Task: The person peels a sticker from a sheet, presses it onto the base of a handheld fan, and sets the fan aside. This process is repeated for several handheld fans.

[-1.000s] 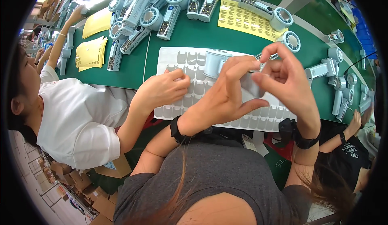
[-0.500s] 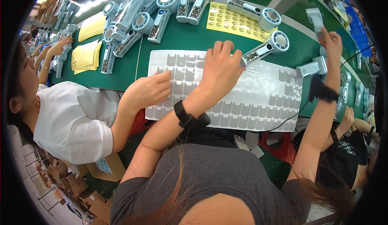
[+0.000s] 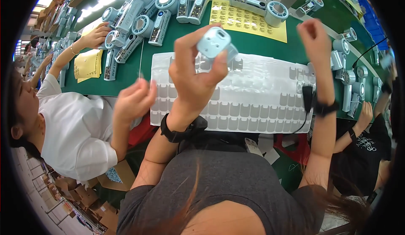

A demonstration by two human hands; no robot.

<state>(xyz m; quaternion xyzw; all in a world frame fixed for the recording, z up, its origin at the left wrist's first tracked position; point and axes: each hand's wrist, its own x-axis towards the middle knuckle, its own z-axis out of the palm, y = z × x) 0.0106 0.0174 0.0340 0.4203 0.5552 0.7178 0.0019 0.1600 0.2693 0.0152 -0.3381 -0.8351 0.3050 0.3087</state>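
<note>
The person's left hand point(image 3: 196, 76) is raised above the bench and pinches a small pale blue plastic part point(image 3: 214, 43) between thumb and fingertips, its squared end with two small holes turned up toward the camera. The right hand point(image 3: 314, 36) is lifted higher and further out, fingers loosely curled together; it is blurred, and whether it holds anything cannot be told.

Judging from the pose, the step in hand is checking or turning the part before a label goes on it. The next move would call for steadying the part in the left hand and bringing the right hand down to the sheet below.

Directly under both hands lies a wide white backing sheet point(image 3: 253, 104), flat on the green table point(image 3: 126, 72). It carries rows of small grey rounded-rectangle stickers, with many slots in its glossy upper middle already bare.

Beyond it, toward the far edge, lies a yellow sheet point(image 3: 249, 20) of small pale square stickers in a grid. Around that sheet, long pale blue handheld fans point(image 3: 160, 22) with round heads lie in loose groups. More fan pieces point(image 3: 350, 72) stand at the right edge.

At the left, a co-worker in a white shirt point(image 3: 74, 133) holds one hand point(image 3: 135, 102) near the white sheet's corner. Another yellow sheet point(image 3: 87, 64) lies further left.
</note>
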